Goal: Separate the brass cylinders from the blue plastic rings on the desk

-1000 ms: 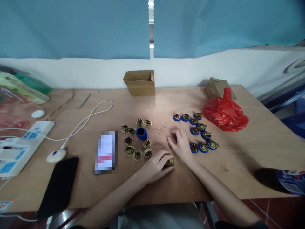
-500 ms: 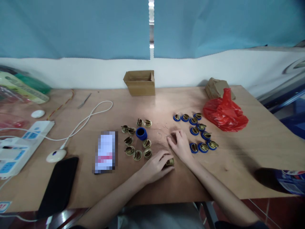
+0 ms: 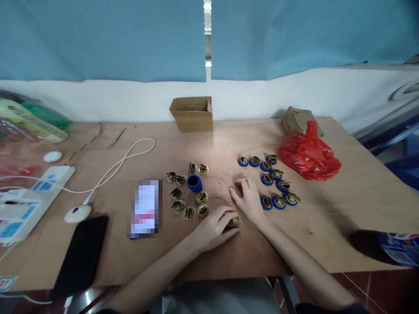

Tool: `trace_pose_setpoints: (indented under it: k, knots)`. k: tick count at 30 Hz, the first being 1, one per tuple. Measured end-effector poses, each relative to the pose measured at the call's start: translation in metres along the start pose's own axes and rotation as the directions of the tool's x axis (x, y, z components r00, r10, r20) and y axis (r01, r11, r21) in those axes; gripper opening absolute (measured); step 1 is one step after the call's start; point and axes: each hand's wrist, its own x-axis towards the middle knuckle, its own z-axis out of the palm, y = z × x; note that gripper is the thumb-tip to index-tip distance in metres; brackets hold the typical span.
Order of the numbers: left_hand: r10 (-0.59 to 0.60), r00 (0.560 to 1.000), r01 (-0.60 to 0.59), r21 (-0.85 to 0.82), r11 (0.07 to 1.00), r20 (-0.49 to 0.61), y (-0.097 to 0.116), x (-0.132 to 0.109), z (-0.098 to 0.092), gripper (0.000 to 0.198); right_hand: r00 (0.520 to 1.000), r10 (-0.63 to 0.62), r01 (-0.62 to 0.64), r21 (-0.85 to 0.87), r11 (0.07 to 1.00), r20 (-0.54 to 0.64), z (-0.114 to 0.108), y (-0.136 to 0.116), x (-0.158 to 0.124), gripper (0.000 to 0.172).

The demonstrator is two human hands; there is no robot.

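Observation:
My left hand [image 3: 214,229] is closed around a round brass fitting [image 3: 233,223], holding it low over the table near the front. Just beyond it, my right hand [image 3: 248,198] rests on the table with thumb and fingers pinched at a thin wire ring [image 3: 231,187]. Further loose wire rings [image 3: 219,185] lie left of those fingertips. Several brass fittings [image 3: 189,213] without blue rings stand left of my hands, around a stack of blue rings [image 3: 194,183]. To the right, several brass fittings seated in blue rings [image 3: 279,202] are grouped together.
A small open cardboard box [image 3: 194,120] stands at the back. At right are a red plastic bag [image 3: 309,152], a brown package [image 3: 299,121] and a dark bottle [image 3: 386,247]. Two phones, one a black phone [image 3: 81,255], a power strip [image 3: 36,200] and a white cable [image 3: 114,168] occupy the left.

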Motion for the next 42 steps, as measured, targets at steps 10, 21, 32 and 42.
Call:
trace_pose_setpoints:
  k: [10,21,32,42]
  knots:
    - [0.012,1.0,-0.011,0.011,1.0,-0.01,-0.0004,0.0,0.0005,0.03,1.0,0.006,-0.006,-0.004,1.0,0.008,0.0008,0.0004,-0.0004,0.014]
    - [0.008,1.0,-0.008,0.0,1.0,-0.016,0.0008,0.0005,-0.0008,0.032,1.0,0.002,-0.002,-0.002,1.0,0.002,0.0012,0.0007,0.0,0.013]
    - [0.013,1.0,-0.013,-0.001,1.0,-0.013,-0.0003,0.0002,0.0006,0.032,1.0,-0.001,0.001,-0.006,1.0,0.004,0.0013,0.0004,-0.0007,0.015]
    - [0.008,1.0,-0.008,0.001,1.0,-0.012,0.0002,0.0004,-0.0009,0.032,1.0,-0.006,0.006,0.004,1.0,-0.007,0.0012,0.0005,-0.0005,0.015]
